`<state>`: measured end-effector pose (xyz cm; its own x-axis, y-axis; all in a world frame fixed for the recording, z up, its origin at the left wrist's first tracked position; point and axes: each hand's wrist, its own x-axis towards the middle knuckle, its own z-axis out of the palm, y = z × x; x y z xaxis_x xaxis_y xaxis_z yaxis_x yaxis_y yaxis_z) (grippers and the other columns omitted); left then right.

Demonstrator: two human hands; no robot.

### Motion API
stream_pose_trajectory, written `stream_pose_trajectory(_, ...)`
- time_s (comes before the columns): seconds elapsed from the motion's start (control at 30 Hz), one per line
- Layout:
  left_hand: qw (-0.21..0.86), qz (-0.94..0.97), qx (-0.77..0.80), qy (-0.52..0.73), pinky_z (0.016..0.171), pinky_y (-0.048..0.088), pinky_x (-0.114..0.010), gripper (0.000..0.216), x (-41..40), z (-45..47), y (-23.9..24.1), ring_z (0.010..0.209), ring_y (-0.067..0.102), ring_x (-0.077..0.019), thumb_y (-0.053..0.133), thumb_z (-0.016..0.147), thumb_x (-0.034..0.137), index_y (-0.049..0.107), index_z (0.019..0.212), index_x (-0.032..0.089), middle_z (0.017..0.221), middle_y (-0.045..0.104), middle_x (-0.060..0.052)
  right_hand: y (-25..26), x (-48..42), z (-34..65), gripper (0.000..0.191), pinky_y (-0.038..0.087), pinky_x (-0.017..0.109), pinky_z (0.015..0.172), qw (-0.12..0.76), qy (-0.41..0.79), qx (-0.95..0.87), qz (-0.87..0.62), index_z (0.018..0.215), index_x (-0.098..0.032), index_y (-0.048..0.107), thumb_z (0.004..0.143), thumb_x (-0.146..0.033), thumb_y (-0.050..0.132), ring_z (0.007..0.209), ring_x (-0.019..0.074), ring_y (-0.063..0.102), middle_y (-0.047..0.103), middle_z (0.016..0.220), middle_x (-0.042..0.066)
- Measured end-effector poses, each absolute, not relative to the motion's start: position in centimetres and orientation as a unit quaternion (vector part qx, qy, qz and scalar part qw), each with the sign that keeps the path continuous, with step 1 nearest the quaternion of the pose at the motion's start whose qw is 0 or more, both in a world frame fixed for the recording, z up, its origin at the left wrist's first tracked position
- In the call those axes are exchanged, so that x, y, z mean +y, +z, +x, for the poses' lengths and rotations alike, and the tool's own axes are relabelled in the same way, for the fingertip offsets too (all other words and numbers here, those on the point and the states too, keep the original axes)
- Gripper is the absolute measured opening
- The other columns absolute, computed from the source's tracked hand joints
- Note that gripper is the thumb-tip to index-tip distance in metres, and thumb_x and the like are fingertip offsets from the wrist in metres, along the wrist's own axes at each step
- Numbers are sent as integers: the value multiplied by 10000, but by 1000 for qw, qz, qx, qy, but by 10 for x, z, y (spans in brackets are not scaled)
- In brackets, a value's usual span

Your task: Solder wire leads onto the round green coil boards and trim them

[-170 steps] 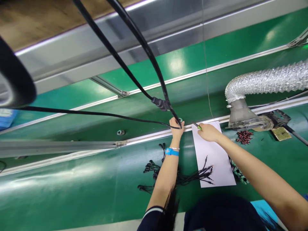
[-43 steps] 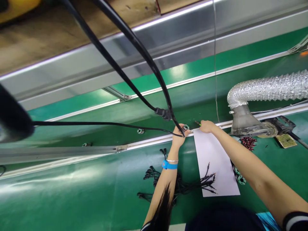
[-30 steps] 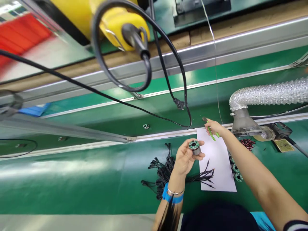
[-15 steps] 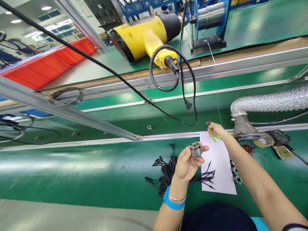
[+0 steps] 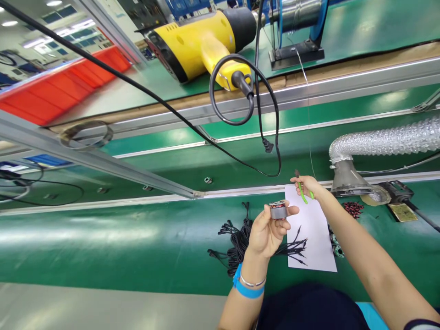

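My left hand is closed around a small round motor with a grey metal rim and red windings showing at its top. It is held above the bench, over the left edge of a white paper sheet. Near the far end of that sheet, my right hand grips green-handled pliers, their dark jaws pointing up and away. A bundle of black cables lies beneath and beside my left hand, with its thin ends on the paper. Several round motor parts sit by the paper's right edge, partly hidden by my right forearm.
On the shelf above lie a yellow heat gun with a hanging black cord and a solder wire spool. A silver duct with a hood, a pile of small red-black parts and a black tool holder stand right.
The motor in my left hand has tipped so its side faces me more and its top less. My right hand stays near the same place with the pliers. The view has shifted slightly.
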<state>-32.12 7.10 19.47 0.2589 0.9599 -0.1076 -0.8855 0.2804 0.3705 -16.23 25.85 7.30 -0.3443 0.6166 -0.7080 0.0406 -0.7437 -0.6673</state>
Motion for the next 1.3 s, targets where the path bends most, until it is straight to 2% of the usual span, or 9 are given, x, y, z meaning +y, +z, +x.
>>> stream_pose_trajectory(0.5, 776, 181, 162, 582, 599, 565, -157, 425, 66, -321, 191, 714, 694, -142, 517, 940, 440, 659, 1143, 94, 1011, 685, -145, 84, 238, -174, 259, 404, 177, 488, 169, 773, -336, -511, 1105, -92, 534, 962, -300, 474, 516, 49, 439, 475, 673, -19)
stream_pose_trajectory(0.6, 754, 246, 167, 586, 630, 568, -169, 405, 63, -321, 191, 756, 695, -148, 490, 954, 424, 626, 1186, 119, 1051, 663, -137, 87, 233, -174, 248, 404, 179, 483, 169, 775, -346, -502, 1094, -97, 539, 962, -297, 470, 500, 49, 435, 472, 654, -26)
stream_pose_trajectory(0.73, 684, 359, 232, 591, 702, 573, -205, 344, 59, -323, 194, 877, 678, -174, 558, 927, 339, 575, 1235, 188, 1139, 600, -111, 91, 225, -172, 246, 408, 180, 481, 165, 779, -359, -488, 1090, -94, 543, 956, -291, 482, 492, 49, 440, 470, 642, -29)
stream_pose_trajectory(0.9, 638, 406, 282, 591, 757, 564, -234, 337, 55, -323, 197, 954, 656, -199, 588, 914, 295, 552, 1239, 212, 1167, 563, -109, 95, 217, -169, 247, 407, 178, 468, 156, 779, -370, -482, 1115, -99, 535, 958, -279, 472, 479, 49, 443, 474, 640, -32)
stream_pose_trajectory(1.1, 651, 400, 286, 578, 744, 566, -237, 359, 60, -327, 185, 929, 663, -200, 581, 917, 336, 543, 1249, 206, 1163, 564, -118, 95, 204, -162, 249, 393, 170, 442, 149, 781, -375, -476, 1131, -102, 521, 948, -265, 477, 472, 50, 457, 486, 653, -30)
stream_pose_trajectory(1.3, 700, 353, 245, 571, 709, 556, -174, 342, 72, -329, 171, 875, 677, -155, 525, 944, 357, 566, 1248, 206, 1143, 592, -107, 86, 189, -152, 278, 392, 182, 427, 148, 793, -367, -463, 1153, -106, 510, 924, -261, 478, 474, 65, 482, 496, 667, -23)
